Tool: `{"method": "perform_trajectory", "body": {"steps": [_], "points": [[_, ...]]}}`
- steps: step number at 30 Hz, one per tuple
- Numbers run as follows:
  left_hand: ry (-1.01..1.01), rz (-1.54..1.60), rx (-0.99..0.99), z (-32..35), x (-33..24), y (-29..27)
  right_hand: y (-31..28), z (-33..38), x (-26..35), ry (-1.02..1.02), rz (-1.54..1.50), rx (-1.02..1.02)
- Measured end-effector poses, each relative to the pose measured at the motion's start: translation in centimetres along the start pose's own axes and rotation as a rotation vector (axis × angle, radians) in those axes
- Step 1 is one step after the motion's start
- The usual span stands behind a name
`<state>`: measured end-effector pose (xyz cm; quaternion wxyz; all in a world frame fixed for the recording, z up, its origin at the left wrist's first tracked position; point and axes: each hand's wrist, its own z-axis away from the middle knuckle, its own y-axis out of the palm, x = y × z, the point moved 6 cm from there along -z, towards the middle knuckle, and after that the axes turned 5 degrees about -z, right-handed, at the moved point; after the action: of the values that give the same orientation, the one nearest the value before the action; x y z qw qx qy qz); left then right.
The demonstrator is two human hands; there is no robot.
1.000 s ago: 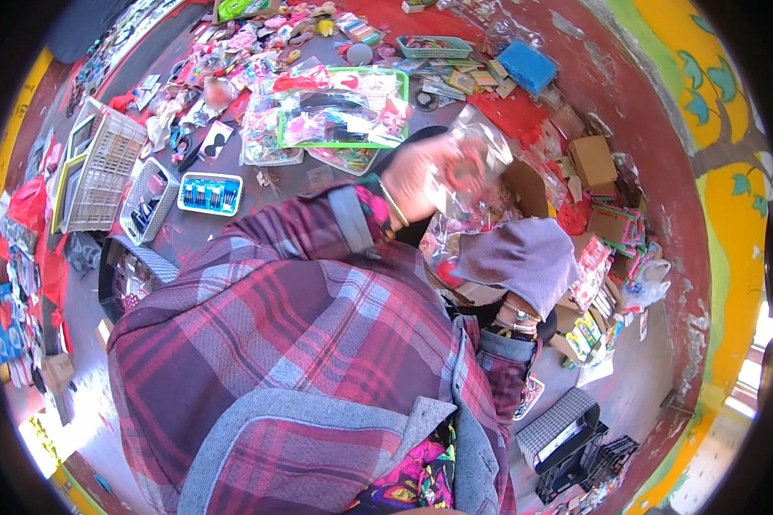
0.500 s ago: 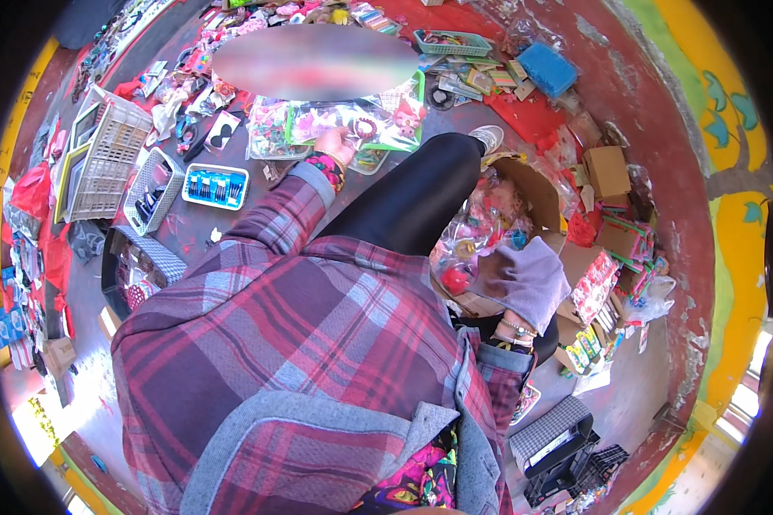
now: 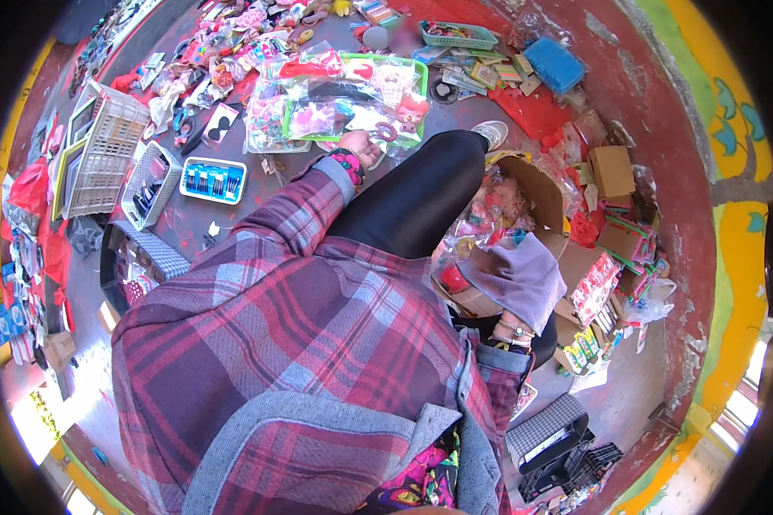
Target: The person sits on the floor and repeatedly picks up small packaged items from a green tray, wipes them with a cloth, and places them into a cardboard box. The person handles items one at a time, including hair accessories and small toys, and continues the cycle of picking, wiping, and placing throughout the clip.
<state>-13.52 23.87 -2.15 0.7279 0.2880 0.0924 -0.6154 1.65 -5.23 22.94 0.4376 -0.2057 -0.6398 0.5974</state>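
My left hand [image 3: 361,148] pinches a dark reddish ring-shaped hair tie [image 3: 386,130] at its fingertips. It is at the near edge of a green-rimmed basket [image 3: 423,79] filled with plastic-wrapped accessories. A pink figure-shaped item [image 3: 410,110] lies in the basket just beyond the hair tie. Over my right hand hangs a greyish-purple cloth [image 3: 520,273], hiding the fingers; only the wrist with bracelets [image 3: 515,330] shows. That hand is at the near side of an open cardboard box [image 3: 543,190] holding clear-wrapped goods [image 3: 494,206].
To the left stand a white tray of blue-carded items [image 3: 215,183], a narrow grey basket [image 3: 152,187] and a large tilted white crate [image 3: 107,154]. Heaped accessories [image 3: 223,64] cover the floor ahead. Small cartons [image 3: 611,172] and a blue container [image 3: 554,64] line the right wall.
My left hand has moved right with the hair tie, along the basket's near edge. The cloth-covered right hand has hardly moved.
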Motion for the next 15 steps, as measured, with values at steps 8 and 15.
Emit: {"method": "perform_trajectory", "body": {"steps": [8,15], "points": [[-0.061,0.463,0.127,-5.0,1.6,-0.8,1.0,-0.5,-1.6,0.081,-0.030,0.052],[-0.023,0.320,0.113,-3.6,2.1,0.3,0.8,-0.4,-1.6,-0.083,-0.105,-0.013]]}}
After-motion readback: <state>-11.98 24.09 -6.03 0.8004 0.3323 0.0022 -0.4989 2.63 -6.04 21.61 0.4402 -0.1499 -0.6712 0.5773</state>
